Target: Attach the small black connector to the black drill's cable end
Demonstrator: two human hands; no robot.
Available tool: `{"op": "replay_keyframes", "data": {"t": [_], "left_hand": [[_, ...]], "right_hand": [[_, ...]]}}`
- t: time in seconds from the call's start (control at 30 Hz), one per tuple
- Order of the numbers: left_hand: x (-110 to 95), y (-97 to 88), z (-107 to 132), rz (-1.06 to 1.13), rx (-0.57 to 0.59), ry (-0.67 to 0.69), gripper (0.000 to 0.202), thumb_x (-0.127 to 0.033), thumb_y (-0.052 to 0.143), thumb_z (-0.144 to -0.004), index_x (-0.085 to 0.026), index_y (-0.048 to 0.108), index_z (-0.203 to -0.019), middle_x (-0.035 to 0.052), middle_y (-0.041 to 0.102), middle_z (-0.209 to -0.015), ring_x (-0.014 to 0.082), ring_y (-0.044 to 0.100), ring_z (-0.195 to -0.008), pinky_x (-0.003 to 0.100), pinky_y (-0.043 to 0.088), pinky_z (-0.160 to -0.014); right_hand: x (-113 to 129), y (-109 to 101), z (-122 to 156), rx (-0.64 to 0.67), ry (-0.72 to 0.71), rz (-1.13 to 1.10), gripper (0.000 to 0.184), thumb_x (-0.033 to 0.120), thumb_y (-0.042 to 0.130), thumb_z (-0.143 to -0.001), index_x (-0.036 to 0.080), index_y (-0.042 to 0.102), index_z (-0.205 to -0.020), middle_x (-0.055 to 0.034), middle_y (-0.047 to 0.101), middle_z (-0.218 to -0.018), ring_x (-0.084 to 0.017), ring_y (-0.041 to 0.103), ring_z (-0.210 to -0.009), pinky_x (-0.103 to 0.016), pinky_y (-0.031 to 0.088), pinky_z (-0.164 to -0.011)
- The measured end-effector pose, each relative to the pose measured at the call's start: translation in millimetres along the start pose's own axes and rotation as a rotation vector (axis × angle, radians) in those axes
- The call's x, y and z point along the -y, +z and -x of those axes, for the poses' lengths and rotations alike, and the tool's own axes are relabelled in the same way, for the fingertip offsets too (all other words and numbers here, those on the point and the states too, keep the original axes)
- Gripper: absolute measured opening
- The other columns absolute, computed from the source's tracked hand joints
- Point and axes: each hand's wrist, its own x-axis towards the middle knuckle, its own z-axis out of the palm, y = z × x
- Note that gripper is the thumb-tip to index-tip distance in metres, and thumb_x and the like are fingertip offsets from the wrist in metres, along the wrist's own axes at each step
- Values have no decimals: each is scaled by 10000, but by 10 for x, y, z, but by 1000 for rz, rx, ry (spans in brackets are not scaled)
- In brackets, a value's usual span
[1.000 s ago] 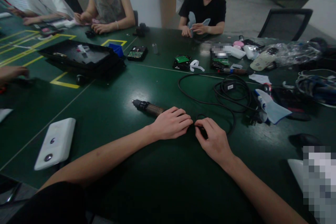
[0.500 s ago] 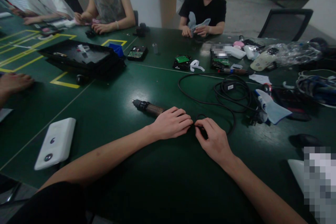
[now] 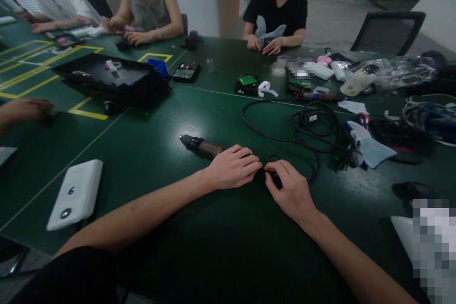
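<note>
An electric screwdriver [image 3: 208, 147] lies on the green table, its bit pointing to the far left. My left hand [image 3: 235, 167] is wrapped over its rear end, which the palm and fingers hide. Just to the right, my right hand [image 3: 289, 187] pinches the end of the black cable [image 3: 318, 164] close to the screwdriver's tail. The fingertips of both hands nearly touch. Whether the cable's plug is seated in the screwdriver I cannot tell. From my right hand the cable runs back to a loose coil [image 3: 333, 128].
A white power bank-like box [image 3: 76, 194] marked 6 lies left. Farther back are a black tray [image 3: 117, 90], hard drives [image 3: 187, 71] with circuit boards, a second screwdriver [image 3: 320, 97], a blue-white packet [image 3: 372, 147] and plastic bags [image 3: 399, 73]. Co-workers sit across; another person's hand [image 3: 30, 110] reaches in at left.
Both my hands and the screwdriver stay in place. The other person's hand at left has shifted slightly right. The co-worker opposite has lowered a hand toward the table.
</note>
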Motion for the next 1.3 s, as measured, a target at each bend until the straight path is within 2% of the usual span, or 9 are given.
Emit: {"op": "replay_keyframes", "data": {"t": [0.53,0.83,1.1,1.3], "left_hand": [[5,27,7,13,-33,-12,250,-369,506,-1061,-191,664,-1139,49,712,-1176,217,608,-1101,365,453,-909],[4,22,11,17,-7,-3,268,-343,519,-1046,-203,630,-1246,52,702,-1214,228,599,-1122,374,443,-934],[3,28,8,3,-40,-21,254,-389,515,-1061,-206,647,-1180,47,711,-1173,214,607,-1091,364,443,-922],[-12,5,13,41,-22,-20,279,-341,547,-1021,-205,636,-1249,57,704,-1216,227,603,-1125,375,445,-936]], "right_hand": [[4,-13,0,3,-9,10,98,207,527,-1003,229,595,-1070,-80,665,-1044,-241,636,-951,-390,537,-812],[4,-14,-9,-3,-16,8,99,204,526,-999,232,601,-1058,-80,672,-1035,-244,642,-951,-387,539,-816],[2,-4,-2,-5,-8,0,97,203,527,-1011,227,590,-1080,-73,660,-1046,-237,629,-959,-392,529,-834],[9,-21,-7,7,-12,4,98,207,526,-1009,231,594,-1076,-79,662,-1049,-244,634,-957,-394,537,-817]]}}
